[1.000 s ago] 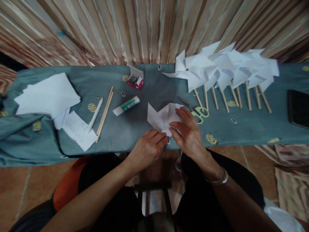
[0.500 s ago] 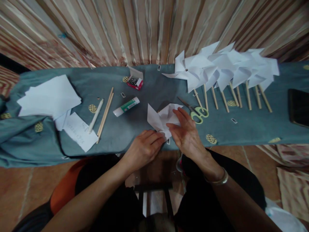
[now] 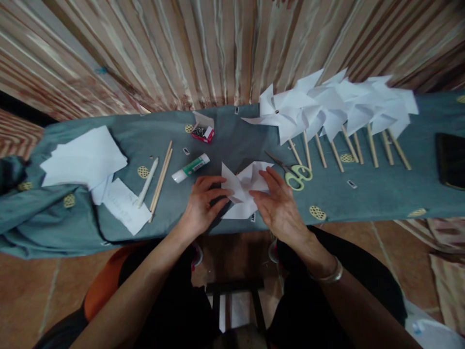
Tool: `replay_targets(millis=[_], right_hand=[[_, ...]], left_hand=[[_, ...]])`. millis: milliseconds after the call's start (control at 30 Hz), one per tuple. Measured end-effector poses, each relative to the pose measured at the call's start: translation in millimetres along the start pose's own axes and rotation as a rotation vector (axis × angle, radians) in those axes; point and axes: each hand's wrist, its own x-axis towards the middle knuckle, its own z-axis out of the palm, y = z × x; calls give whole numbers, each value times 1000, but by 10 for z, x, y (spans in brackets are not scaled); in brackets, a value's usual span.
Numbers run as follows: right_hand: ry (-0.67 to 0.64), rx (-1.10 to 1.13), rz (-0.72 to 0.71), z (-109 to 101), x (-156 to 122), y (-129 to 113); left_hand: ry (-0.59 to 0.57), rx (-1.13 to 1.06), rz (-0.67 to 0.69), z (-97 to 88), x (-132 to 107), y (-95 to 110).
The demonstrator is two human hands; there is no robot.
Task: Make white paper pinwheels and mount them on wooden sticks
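Note:
A white paper pinwheel (image 3: 247, 182), without a stick, lies on the table between my two hands, its blades partly folded up. My left hand (image 3: 203, 203) pinches the left blade between thumb and fingers. On the opposite side, the fingers and thumb of my right hand (image 3: 281, 201) hold the right blade; a bracelet circles that wrist. Green-handled scissors (image 3: 294, 175) lie just beyond my right fingers, blades pointing up-left. A green and white glue stick (image 3: 191, 168) rests beyond my left hand.
Finished pinwheels (image 3: 337, 104) on wooden sticks overlap at the back right. A small red box (image 3: 203, 132) of metal pins stands open at the back. Leftward are loose sticks (image 3: 160, 184), a white pen (image 3: 148, 183), a written paper slip (image 3: 127, 208) and white sheets (image 3: 85, 157). A dark device (image 3: 452, 160) lies far right.
My left hand has moved from the paper's lower corner up to its left blade, and the bottom blade now lies spread out. My right hand stays at the right side.

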Motion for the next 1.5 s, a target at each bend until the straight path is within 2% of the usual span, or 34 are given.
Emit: replay_targets(millis=[200, 433, 733, 1000, 1500], right_hand=[[-54, 7, 22, -48, 3, -22], [-56, 46, 32, -44, 7, -24], [-85, 20, 51, -48, 8, -59], [-81, 0, 28, -52, 6, -57], [-54, 17, 4, -57, 1, -58]], left_hand=[[-29, -83, -86, 69, 161, -16], [-60, -16, -95, 158, 281, 21], [-100, 33, -102, 196, 322, 24], [-69, 36, -117, 215, 325, 69], [-87, 76, -89, 211, 352, 89]])
